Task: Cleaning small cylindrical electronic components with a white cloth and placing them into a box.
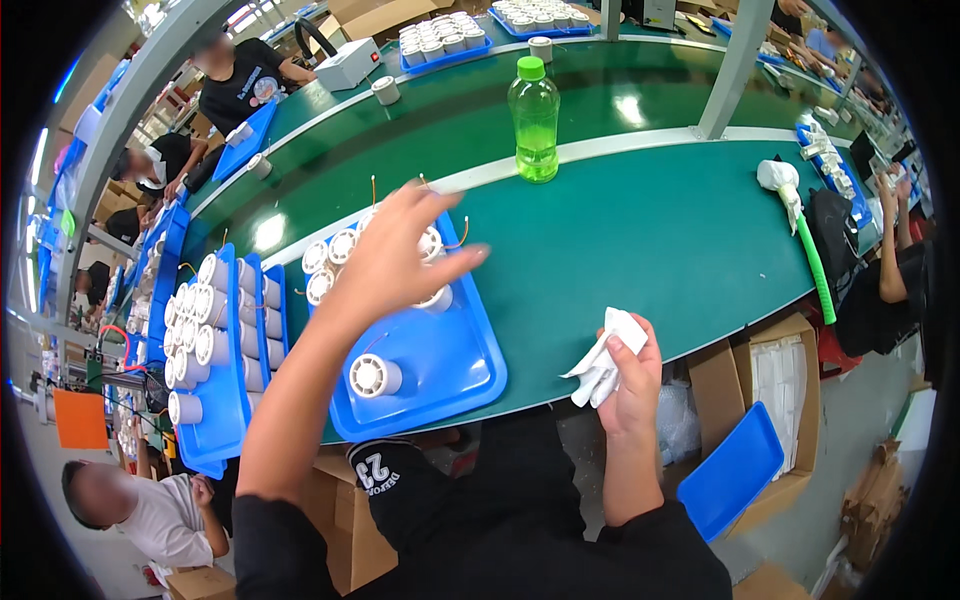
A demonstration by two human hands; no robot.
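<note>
Landmark: 1 blue tray, at the bench's near edge.

- White round parts: 1 lone part in the tray's near left portion; at least 5 clustered parts toward its far side, full count hidden by the hand. Thin wires rise from some.
- Left hand: above the tray's cluster, fingers and thumb spread wide. Contact, or anything under the palm: cannot tell.
- Right hand: right of the tray, fingers closed on 1 crumpled white cloth.
- Left of the tray: at least 2 blue side trays, close by, with many similar parts.
- Beyond the tray, to the right: 1 green bottle, upright.
- Room: green bench spreads from the tray's right edge toward 1 green-handled tool. Inside, blue floor shows right of the lone part.
</note>
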